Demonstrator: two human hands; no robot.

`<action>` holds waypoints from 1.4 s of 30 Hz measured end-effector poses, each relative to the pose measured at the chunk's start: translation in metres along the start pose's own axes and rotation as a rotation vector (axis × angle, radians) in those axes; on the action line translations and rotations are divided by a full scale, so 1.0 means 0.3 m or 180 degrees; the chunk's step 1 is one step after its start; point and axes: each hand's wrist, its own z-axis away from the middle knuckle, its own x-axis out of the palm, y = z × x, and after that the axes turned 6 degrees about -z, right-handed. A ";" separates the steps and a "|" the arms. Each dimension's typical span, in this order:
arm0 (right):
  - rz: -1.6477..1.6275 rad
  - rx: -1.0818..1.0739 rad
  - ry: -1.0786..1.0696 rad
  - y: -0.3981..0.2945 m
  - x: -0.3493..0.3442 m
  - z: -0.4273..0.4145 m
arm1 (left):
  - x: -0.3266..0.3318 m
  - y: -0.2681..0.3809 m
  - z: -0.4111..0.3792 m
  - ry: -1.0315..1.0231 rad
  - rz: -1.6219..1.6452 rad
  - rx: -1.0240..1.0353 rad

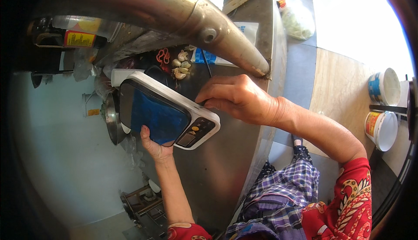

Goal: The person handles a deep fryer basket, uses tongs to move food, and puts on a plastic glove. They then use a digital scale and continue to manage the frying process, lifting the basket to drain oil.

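My left hand (158,147) grips the near edge of a white and black digital kitchen scale (202,132), its thumb over the platform. A blue sheet covers much of that platform, and the scale is held tilted above a metal counter. At the scale's far side is my right hand (236,101), its fingertips closed together on a thin dark cable (206,63) that runs away across the counter. Where the cable meets the scale is hidden by the fingers. Garlic bulbs (181,65) and a reddish looped band (162,57) lie just beyond the scale.
A thick metal pipe (209,21) crosses above the counter (225,161). A metal bowl (112,119) stands by the wall. White buckets (385,130) and a bag of green vegetables (297,21) are on the floor side. Bottles and containers sit at upper left.
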 end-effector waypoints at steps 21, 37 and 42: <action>0.0888 -0.0402 -0.0671 0.003 -0.029 0.019 | -0.024 0.040 0.023 0.0291 0.0114 0.0218; -0.0579 0.1484 -0.0697 -0.041 -0.006 -0.038 | -0.047 0.051 0.005 0.0121 0.0046 0.0193; -0.0702 0.1772 -0.0459 -0.063 0.000 -0.045 | -0.046 0.060 -0.003 -0.0177 0.0024 0.0118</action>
